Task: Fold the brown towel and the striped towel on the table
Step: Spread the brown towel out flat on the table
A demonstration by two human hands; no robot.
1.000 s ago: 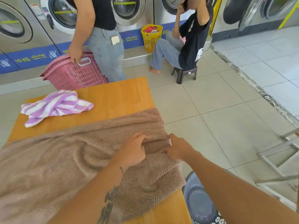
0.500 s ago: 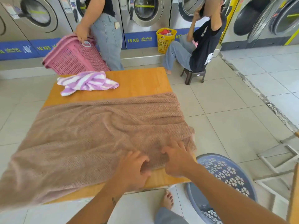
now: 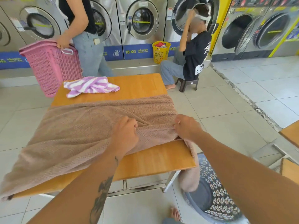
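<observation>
A: While the brown towel (image 3: 77, 136) is spread across the near half of the desk (image 3: 155, 160), both grips are clamped on it. The left grip (image 3: 125, 133) is fisted round a bunch of cloth mid-width, and the right grip (image 3: 187, 126) is pinched on the hem near the desk's right edge.
B: Why so close together?
A: Likely a ridge is being gathered between them so the slack can be pulled flat before the first fold. Judgement only.
B: Overhang?
A: The left end is draped off the left edge. The right corner is hung off the right edge, just over the blue basket (image 3: 216, 196) on the floor. The cloth is probably being held because of that weight.
B: And the striped towel (image 3: 91, 85)?
A: It is left crumpled at the far left of the desk, well apart, untouched. No fold is seen on either.
B: Risk?
A: The corner could be dragged into the basket if tension is released.
</observation>
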